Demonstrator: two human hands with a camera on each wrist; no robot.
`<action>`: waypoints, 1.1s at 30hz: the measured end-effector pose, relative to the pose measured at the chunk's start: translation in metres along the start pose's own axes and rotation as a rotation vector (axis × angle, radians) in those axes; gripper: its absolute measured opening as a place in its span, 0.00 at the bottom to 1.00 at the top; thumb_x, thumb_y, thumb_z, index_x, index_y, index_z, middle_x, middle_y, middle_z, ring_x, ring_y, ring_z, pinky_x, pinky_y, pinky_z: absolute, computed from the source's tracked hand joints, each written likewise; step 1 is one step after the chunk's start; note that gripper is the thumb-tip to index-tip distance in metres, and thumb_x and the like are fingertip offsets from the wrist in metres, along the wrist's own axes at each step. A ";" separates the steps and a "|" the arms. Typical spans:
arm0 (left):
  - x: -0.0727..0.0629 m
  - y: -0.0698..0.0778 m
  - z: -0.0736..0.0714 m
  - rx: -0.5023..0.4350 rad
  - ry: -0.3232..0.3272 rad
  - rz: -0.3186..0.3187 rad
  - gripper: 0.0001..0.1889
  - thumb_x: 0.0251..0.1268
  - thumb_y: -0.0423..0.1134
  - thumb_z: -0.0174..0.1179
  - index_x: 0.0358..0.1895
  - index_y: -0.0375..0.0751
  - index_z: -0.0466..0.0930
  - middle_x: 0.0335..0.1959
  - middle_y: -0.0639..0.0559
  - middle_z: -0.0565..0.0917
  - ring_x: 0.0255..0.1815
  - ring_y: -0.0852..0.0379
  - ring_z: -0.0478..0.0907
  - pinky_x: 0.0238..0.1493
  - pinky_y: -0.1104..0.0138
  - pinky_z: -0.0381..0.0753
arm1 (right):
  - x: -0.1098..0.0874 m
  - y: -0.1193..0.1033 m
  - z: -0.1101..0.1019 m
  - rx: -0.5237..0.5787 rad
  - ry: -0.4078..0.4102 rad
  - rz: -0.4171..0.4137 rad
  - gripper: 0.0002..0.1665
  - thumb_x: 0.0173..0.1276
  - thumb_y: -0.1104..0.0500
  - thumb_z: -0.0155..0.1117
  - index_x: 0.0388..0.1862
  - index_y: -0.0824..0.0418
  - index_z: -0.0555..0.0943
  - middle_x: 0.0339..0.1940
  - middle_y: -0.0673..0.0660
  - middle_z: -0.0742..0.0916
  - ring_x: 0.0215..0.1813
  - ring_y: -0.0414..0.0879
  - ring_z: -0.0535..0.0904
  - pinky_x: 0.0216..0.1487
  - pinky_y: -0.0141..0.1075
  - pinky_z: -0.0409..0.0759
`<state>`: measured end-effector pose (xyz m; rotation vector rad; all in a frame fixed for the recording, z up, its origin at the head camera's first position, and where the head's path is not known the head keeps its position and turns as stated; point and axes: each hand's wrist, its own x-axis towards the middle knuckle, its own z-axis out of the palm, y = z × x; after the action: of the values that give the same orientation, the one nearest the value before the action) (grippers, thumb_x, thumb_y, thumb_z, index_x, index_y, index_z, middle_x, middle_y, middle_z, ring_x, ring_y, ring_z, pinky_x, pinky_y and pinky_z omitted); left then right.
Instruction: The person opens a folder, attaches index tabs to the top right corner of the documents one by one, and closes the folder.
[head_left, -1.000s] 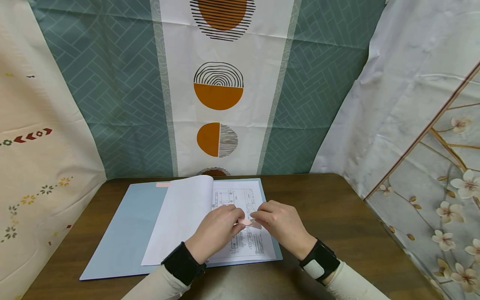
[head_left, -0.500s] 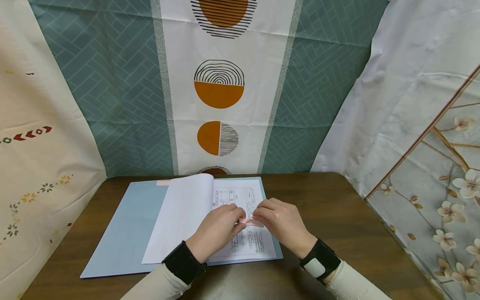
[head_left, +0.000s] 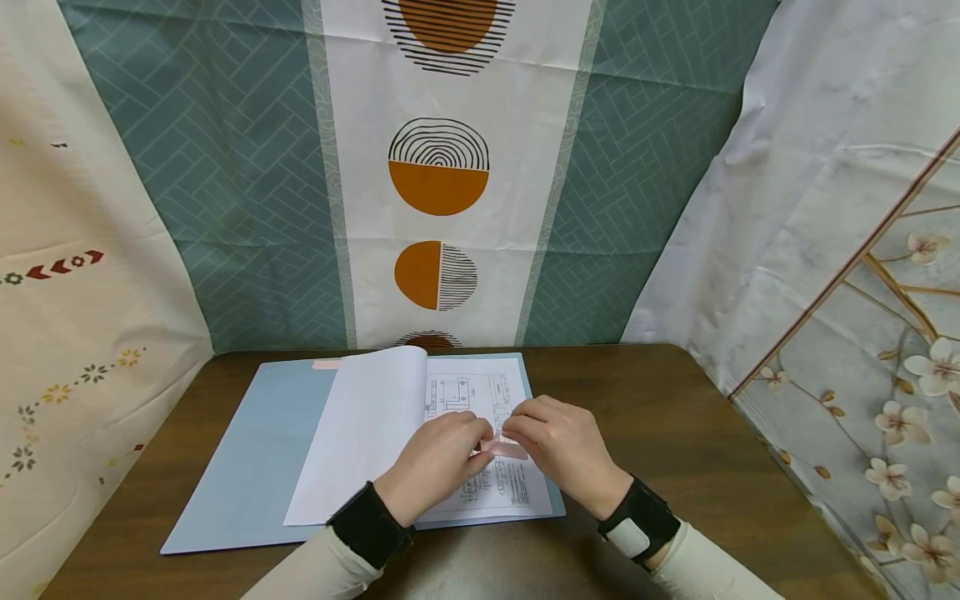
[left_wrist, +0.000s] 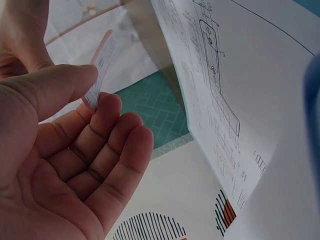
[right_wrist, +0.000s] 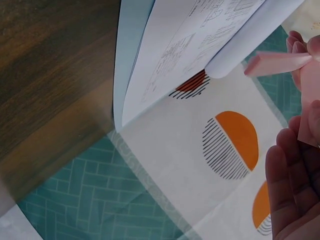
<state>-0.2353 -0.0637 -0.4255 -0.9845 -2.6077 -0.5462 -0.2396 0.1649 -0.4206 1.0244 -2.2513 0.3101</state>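
My left hand (head_left: 438, 454) pinches a small pink paper slip (head_left: 510, 450) between thumb and fingers, above the right-hand page. In the left wrist view, the slip (left_wrist: 102, 65) looks thin and bent, with marks visible on its near face. My right hand (head_left: 558, 442) meets it from the other side. The right wrist view shows this hand's thumb and fingers on the pink paper (right_wrist: 309, 95), while a folded pink end sticks out to the left. Beneath both hands lies an open light-blue folder (head_left: 255, 450) with printed drawing sheets (head_left: 502, 492).
A blank-backed sheet (head_left: 360, 442) is turned over to the left, curling at the spine. Another pink strip (head_left: 326, 364) shows at its upper edge. The folder lies on a brown wooden table (head_left: 637, 408), with patterned cloths (head_left: 637, 167) hanging around it.
Both hands stay almost in place over the page. My right fingertips have shifted slightly left, and the free end of the pink slip shows a little lower.
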 end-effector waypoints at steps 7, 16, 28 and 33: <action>0.000 0.002 0.001 0.024 -0.043 -0.011 0.10 0.64 0.40 0.83 0.37 0.45 0.88 0.26 0.60 0.80 0.28 0.64 0.72 0.34 0.68 0.77 | 0.000 0.004 -0.007 -0.011 0.032 0.027 0.16 0.57 0.61 0.92 0.43 0.52 0.95 0.41 0.46 0.92 0.43 0.41 0.88 0.44 0.36 0.90; -0.001 -0.001 0.006 0.021 -0.037 -0.043 0.09 0.64 0.40 0.83 0.37 0.46 0.89 0.28 0.60 0.81 0.29 0.63 0.73 0.33 0.68 0.76 | -0.009 0.012 -0.013 -0.007 0.025 0.048 0.19 0.54 0.63 0.93 0.44 0.53 0.96 0.41 0.47 0.92 0.42 0.42 0.87 0.43 0.36 0.89; -0.020 -0.002 -0.005 0.051 -0.053 -0.057 0.11 0.62 0.41 0.84 0.39 0.47 0.89 0.35 0.58 0.83 0.35 0.58 0.73 0.37 0.66 0.77 | -0.016 0.016 -0.013 -0.012 -0.008 0.065 0.24 0.50 0.65 0.94 0.46 0.54 0.95 0.42 0.48 0.93 0.41 0.42 0.88 0.44 0.37 0.90; -0.034 0.003 -0.011 0.065 -0.065 -0.032 0.12 0.61 0.42 0.85 0.40 0.47 0.90 0.35 0.58 0.83 0.36 0.58 0.73 0.36 0.67 0.77 | -0.018 0.015 -0.008 -0.011 -0.008 0.057 0.23 0.50 0.67 0.94 0.45 0.54 0.95 0.40 0.47 0.93 0.40 0.42 0.88 0.42 0.37 0.90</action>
<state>-0.2073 -0.0857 -0.4290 -0.9571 -2.6839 -0.4408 -0.2384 0.1892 -0.4248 0.9590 -2.2899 0.3173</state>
